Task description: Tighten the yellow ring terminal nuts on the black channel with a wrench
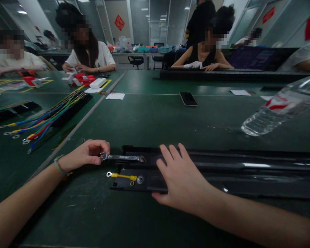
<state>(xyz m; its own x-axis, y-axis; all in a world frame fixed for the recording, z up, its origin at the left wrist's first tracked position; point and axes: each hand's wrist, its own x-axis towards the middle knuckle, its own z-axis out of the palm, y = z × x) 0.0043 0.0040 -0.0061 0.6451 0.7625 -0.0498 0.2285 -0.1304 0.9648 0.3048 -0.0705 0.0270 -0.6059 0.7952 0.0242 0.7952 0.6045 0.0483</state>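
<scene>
Left hand (84, 156) pinches the wrench (122, 158), ring seated on a bolt (142, 158) in the rail (248, 172), while the right hand (182, 179), grip released, presses it flat: best turned squarely.

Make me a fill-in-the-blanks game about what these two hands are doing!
1. The left hand pinches one end of a silver ____.
2. The right hand lies flat on a long rail whose colour is ____.
3. On the rail's near end lies a short wire whose colour is ____.
4. Farther off, a phone lies on a table whose colour is ____.

Missing words: wrench; black; yellow; green.
</scene>
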